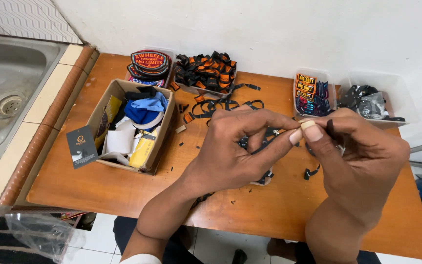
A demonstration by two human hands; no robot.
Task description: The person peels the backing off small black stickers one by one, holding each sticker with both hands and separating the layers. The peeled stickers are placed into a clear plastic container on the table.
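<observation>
My left hand and my right hand meet above the wooden table, fingertips pinched together. Between the thumbs sits a small pale piece, and a thin black strip shows by my right thumb. Both hands pinch this small item; its full shape is hidden by the fingers. Under the hands lie loose black ribbon pieces and black-and-orange straps.
A cardboard box of mixed cloth and packets stands at left, a black tag beside it. Clear tubs at the back hold patches, black-orange labels, small labels and black bits. A steel sink lies far left.
</observation>
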